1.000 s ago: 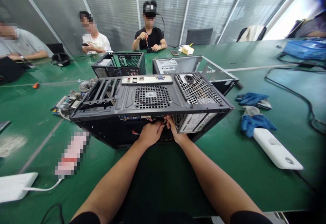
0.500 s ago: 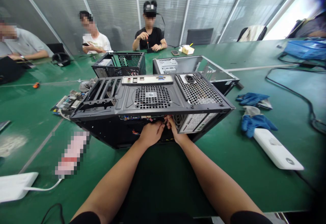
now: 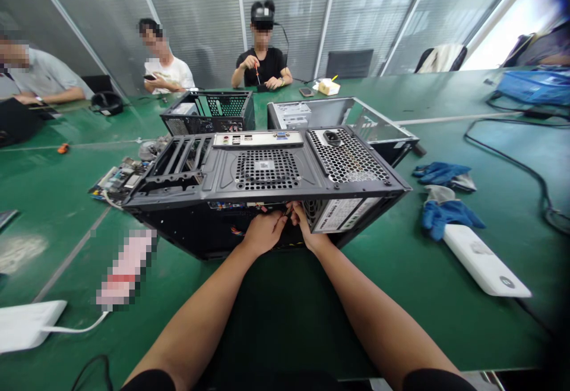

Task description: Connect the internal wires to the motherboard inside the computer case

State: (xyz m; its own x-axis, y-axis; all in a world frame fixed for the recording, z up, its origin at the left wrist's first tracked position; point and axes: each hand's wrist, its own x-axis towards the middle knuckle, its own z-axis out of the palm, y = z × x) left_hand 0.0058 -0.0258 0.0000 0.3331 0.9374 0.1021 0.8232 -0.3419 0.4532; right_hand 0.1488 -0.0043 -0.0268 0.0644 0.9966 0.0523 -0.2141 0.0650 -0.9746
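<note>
A black computer case [image 3: 267,171] lies on its side on the green table [image 3: 401,284], its open side facing me. Both my hands reach into that opening under the case's upper edge. My left hand [image 3: 262,232] has its fingers curled together around something small that I cannot make out. My right hand [image 3: 307,225] sits right beside it, fingers bent and pinching at the same spot, next to the power supply [image 3: 342,213]. The fingertips of both hands are partly hidden inside the case.
Two more open cases [image 3: 209,112] [image 3: 338,115] stand behind. A circuit board [image 3: 116,178] lies at the left, blue gloves [image 3: 445,210] and a white device [image 3: 485,263] at the right. Another white box [image 3: 27,326] with a cable is near left. Three people sit across the table.
</note>
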